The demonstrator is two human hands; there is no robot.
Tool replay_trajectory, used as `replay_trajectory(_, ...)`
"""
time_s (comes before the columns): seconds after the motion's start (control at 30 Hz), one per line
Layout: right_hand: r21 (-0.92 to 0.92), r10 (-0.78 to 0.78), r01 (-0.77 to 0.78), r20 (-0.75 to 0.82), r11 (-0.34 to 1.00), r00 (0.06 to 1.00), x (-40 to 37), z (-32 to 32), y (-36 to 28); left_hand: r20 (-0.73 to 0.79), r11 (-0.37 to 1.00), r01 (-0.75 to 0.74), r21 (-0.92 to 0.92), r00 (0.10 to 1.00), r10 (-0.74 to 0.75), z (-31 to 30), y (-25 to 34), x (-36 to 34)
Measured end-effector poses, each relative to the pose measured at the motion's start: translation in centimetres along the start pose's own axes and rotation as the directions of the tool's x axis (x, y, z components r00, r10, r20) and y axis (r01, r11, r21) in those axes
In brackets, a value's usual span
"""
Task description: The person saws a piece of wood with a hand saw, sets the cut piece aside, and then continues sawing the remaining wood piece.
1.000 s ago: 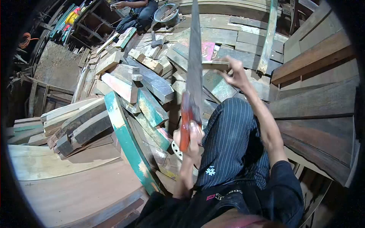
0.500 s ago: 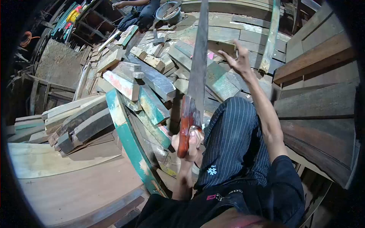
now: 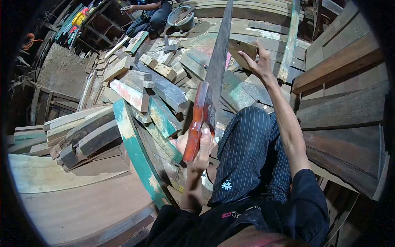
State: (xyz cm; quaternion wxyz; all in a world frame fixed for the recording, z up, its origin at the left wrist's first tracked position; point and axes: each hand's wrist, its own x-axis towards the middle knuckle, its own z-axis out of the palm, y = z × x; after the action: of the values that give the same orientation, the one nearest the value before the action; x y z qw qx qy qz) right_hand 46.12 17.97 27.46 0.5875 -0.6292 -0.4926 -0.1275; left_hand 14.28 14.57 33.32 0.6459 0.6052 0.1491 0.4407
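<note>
My left hand [image 3: 201,148] is closed round the glossy red-brown wooden handle of a handsaw [image 3: 216,68]. Its long grey blade points up and away from me, tilted a little to the right. Ahead of my knee, my right hand [image 3: 262,64] has its thumb across the near face of a short wooden board [image 3: 242,51], with the other fingers at its right edge and partly hidden. The saw blade passes just left of this board in view. Below both, my bent knee in striped trousers [image 3: 249,152] rises between my arms.
Loose timber offcuts [image 3: 164,88] are heaped in front and to the left. A long green-painted plank [image 3: 138,152] lies beside my left arm. Wooden panels [image 3: 341,107] stand at the right. Farther off, another person [image 3: 152,16] sits near a bucket [image 3: 181,26].
The saw has come nearer to me, its tip swinging right and its handle shifting slightly left. The short board at my right hand has tilted, showing more of its face.
</note>
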Motion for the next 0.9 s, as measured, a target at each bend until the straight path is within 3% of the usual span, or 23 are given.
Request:
replay_trajectory(0.13,0.022,-0.016,0.017,-0.021,1.0,1.0,0.7,0.7,0.4,-0.069,0.981,0.04,0.189,0.997,-0.027,0.0,2.2,1.4)
replay_trajectory(0.17,0.03,-0.009,0.01,-0.018,1.0,1.0,0.8,0.6,0.4,-0.039,0.995,0.09,0.051,0.995,-0.088,-0.7,2.5,1.9)
replay_trajectory(0.27,0.014,0.007,-0.007,-0.019,1.0,1.0,0.8,0.4,0.1,-0.095,0.98,0.193,0.041,0.977,-0.189,-0.7,5.5,3.7)
replay_trajectory(0.3,0.011,0.004,-0.004,-0.025,1.0,1.0,0.6,0.6,0.4,-0.029,0.981,0.175,0.08,0.984,-0.173,-0.9,6.6,4.4)
replay_trajectory(0.47,-0.015,0.039,-0.039,0.026,0.999,0.999,0.1,1.2,-0.7,-0.039,0.935,0.339,0.106,0.941,-0.336,-0.8,11.4,7.6)
replay_trajectory(0.53,0.054,0.014,-0.02,0.107,0.998,0.994,-1.3,2.3,0.0,-0.014,0.921,0.348,0.173,0.936,-0.351,-1.2,10.8,9.6)
replay_trajectory(0.6,-0.029,-0.075,0.077,0.068,0.997,0.995,-2.2,3.0,-0.5,0.063,0.92,0.356,0.167,0.927,-0.37,-1.8,9.5,10.9)
replay_trajectory(0.73,-0.123,0.046,-0.049,-0.028,0.991,0.999,-1.2,3.5,0.2,0.086,0.939,0.316,0.136,0.941,-0.329,-2.0,7.1,12.3)
replay_trajectory(0.9,0.016,0.018,-0.017,-0.061,1.0,0.998,1.0,0.5,0.9,0.155,0.953,0.273,0.13,0.944,-0.292,-2.2,3.9,12.5)
